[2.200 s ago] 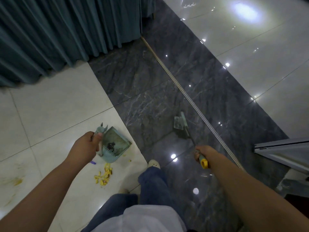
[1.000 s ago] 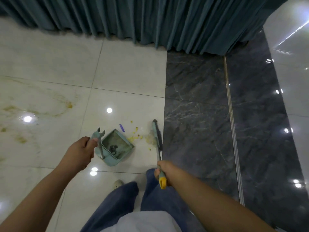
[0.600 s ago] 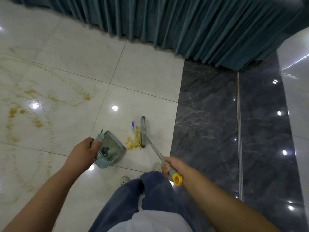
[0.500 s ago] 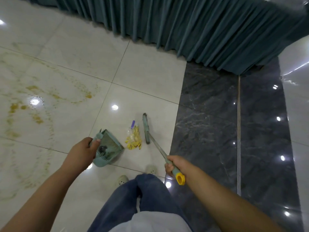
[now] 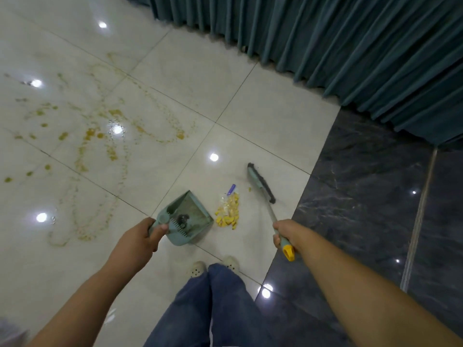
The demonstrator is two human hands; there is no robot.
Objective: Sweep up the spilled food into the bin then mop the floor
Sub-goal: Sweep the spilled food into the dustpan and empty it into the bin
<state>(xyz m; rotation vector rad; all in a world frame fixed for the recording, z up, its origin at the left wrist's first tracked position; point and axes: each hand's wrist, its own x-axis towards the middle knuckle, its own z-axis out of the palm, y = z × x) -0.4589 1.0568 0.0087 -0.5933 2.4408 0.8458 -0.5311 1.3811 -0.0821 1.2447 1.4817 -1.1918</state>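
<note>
The left hand is gripping the dustpan handle. The right hand is gripping the broom, yellow food lying between them

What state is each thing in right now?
left hand, gripping the dustpan handle.
dustpan, mouth toward the food pile, dark clump inside.
right hand, gripping the broom handle.
broom, head right of the pile, not touching it.
food pile, on the white tiles between dustpan and broom.
yellow stains, smeared over the tiles, unmopped.

Drawing the broom head off to the right, opening a gap from the food pile.
</note>
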